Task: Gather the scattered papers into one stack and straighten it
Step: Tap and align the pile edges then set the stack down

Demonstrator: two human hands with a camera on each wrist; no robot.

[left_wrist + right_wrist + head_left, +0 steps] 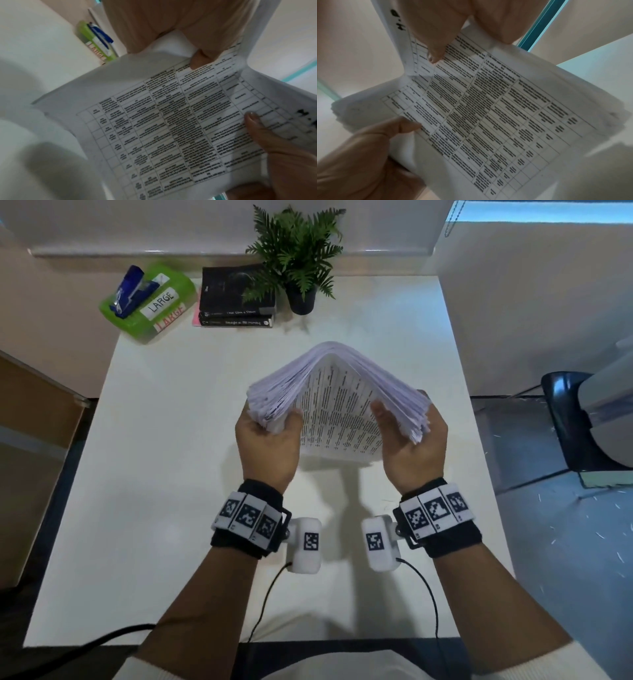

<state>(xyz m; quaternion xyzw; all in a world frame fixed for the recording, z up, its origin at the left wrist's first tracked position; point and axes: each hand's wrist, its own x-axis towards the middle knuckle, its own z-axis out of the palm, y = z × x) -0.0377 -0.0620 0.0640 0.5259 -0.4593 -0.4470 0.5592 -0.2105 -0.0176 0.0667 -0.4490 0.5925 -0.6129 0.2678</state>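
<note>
A thick stack of printed papers (pixel 337 402) stands on edge over the middle of the white table (pixel 164 460), bowed into an arch with a printed table facing me. My left hand (pixel 274 429) grips its left side, thumb on the front sheet and fingers behind. My right hand (pixel 404 436) grips the right side the same way. The left wrist view shows the printed sheet (pixel 171 128) with my left thumb (pixel 200 60) on it. In the right wrist view my right thumb (pixel 436 56) presses on the sheet (pixel 488 115). No loose sheets lie on the table.
At the table's back left sits a green box (pixel 150 302) labelled LARGE with a blue stapler (pixel 128 290) on it. Beside it are stacked dark books (pixel 236 299) and a potted fern (pixel 298 268). A dark chair (pixel 579 422) stands off the right edge.
</note>
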